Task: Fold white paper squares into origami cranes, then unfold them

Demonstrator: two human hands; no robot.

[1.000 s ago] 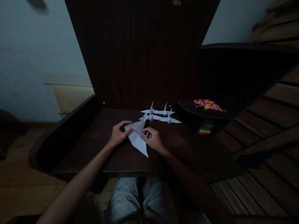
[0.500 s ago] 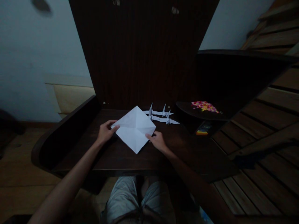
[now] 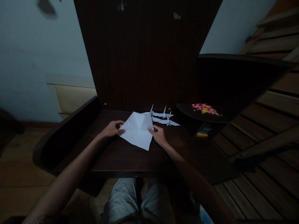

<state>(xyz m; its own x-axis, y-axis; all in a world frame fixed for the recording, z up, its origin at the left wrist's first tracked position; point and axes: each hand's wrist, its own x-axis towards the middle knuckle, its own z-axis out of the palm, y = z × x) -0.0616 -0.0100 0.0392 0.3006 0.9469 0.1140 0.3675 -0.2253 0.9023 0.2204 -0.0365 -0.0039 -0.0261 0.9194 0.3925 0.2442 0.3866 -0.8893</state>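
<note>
A white sheet of paper (image 3: 136, 132) with crease lines is held above the dark desk. My left hand (image 3: 113, 128) pinches its left corner, thumb on top and fingers underneath. At the right edge my right hand (image 3: 158, 134) grips the sheet the same way. The paper bends along its creases, with a pointed dip near its middle. Just behind it lie several folded white paper cranes (image 3: 169, 122), partly covered by the sheet at their left ends.
The dark wooden desk (image 3: 116, 161) has a raised side panel (image 3: 65, 127) on the left. On the right, a corner shelf (image 3: 187, 111) bears a heap of small pink and yellow pieces (image 3: 205, 109). Below it sits a yellow-edged item (image 3: 202, 135). Wooden slats (image 3: 254, 189) stand further right.
The sheet was nearly flat and diamond-shaped; now it is turned and buckled inward along its creases. My hands have come closer together, the left moving right and the right slightly up.
</note>
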